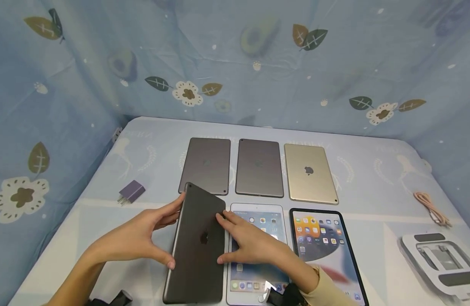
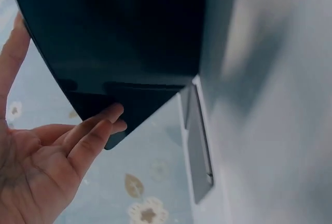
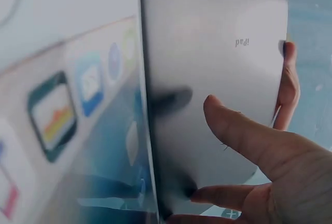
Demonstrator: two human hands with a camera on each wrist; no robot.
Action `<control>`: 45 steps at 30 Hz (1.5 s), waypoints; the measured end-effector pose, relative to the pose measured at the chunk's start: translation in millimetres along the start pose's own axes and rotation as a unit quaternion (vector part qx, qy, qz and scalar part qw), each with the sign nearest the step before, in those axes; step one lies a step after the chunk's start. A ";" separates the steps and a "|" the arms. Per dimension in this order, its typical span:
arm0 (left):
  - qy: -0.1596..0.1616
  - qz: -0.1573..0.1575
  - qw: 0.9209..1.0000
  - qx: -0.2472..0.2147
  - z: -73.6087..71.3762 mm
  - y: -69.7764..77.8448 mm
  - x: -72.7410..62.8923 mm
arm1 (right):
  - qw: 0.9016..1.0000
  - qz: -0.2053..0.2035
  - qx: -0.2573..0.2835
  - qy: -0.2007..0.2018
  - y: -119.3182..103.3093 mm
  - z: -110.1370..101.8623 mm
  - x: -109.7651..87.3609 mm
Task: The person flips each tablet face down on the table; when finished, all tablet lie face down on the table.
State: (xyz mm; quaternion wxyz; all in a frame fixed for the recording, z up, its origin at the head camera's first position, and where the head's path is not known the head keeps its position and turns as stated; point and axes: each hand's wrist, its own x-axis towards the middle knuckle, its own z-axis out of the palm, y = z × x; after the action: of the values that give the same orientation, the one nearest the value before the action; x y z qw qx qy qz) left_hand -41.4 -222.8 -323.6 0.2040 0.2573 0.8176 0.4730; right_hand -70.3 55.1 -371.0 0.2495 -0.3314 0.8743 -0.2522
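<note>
Blue fabric [image 1: 227, 38] printed with leaves and flowers, behind and at both sides of a pale worktop [image 1: 380, 191]. On the near side, left of centre, a dark grey tablet [image 1: 200, 255], tilted with its left edge raised, back and logo showing; in the right wrist view, iPad lettering upside down on that back. At the left edge, the left hand [image 1: 143, 231], partly closed, gripping between thumb and fingers, fingertips on the dark screen side. At the right edge, the right hand [image 1: 246, 240], fingers spread and nearly straight, thumb over the back; cannot tell how firmly pressing. Just right, partly beneath this hand, a white tablet [image 1: 257, 276], lit with app icons; next along, a black-bordered tablet [image 1: 322, 250], lit likewise. Beyond, face down in a row, a grey tablet [image 1: 208, 165], a second grey tablet [image 1: 259, 168] and a gold tablet [image 1: 310, 172]. Off left, a purple charger [image 1: 132, 191]. Far right, a bundled pinkish cable [image 1: 432, 208] and, nearer, a white-and-grey stand [image 1: 445, 270].
</note>
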 end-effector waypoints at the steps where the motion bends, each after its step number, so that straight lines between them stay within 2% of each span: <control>1: -0.004 -0.007 1.000 0.002 -1.1 -2.1 -1.2 | 1.000 -0.002 -0.007 0.001 0.0 0.9 -0.6; 5: -0.021 -0.056 0.998 0.026 -4.3 -12.8 -4.4 | 0.999 0.000 -0.036 0.002 -0.7 3.6 -2.4; 10: -0.031 -0.109 0.989 0.091 0.1 -28.8 -3.9 | 0.998 0.000 -0.068 0.007 -1.7 6.6 -3.2; 16: 0.006 -0.144 0.976 0.161 15.5 -31.4 1.0 | 0.997 -0.001 -0.077 0.006 -2.3 10.3 -3.9; 21: 0.060 -0.159 0.961 0.220 24.4 -22.6 7.7 | 0.997 -0.006 -0.081 0.005 -2.2 11.2 -5.2; 24: 0.064 -0.170 0.954 0.238 29.6 -15.9 14.8 | 0.997 -0.008 -0.081 0.003 -1.4 10.9 -6.1; 29: 0.051 -0.169 0.950 0.259 40.8 -5.6 27.6 | 0.998 -0.014 -0.059 0.000 3.8 7.5 -7.7; 33: 0.035 -0.138 0.952 0.272 53.3 1.3 41.9 | 1.000 -0.012 -0.025 0.006 15.9 0.0 -12.8; 37: 0.002 -0.084 0.953 0.292 66.5 7.6 59.0 | 0.999 0.021 -0.012 0.041 34.3 -9.4 -24.3; 40: -0.021 -0.060 0.948 0.313 75.5 11.2 70.8 | 0.996 0.054 -0.007 0.070 47.5 -15.6 -34.6; 42: -0.031 -0.055 0.945 0.320 80.6 13.7 78.0 | 0.993 0.077 -0.013 0.088 55.3 -19.2 -40.8; 45: -0.045 -0.052 0.936 0.345 86.9 16.3 85.0 | 0.987 0.107 -0.034 0.111 65.1 -24.6 -49.9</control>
State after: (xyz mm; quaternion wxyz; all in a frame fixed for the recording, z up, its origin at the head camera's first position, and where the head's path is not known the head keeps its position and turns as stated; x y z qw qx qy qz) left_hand -54.2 -105.6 -357.7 0.1635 0.2897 0.9329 0.1380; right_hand -81.9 139.6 -378.6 0.1646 -0.2142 0.9351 -0.2295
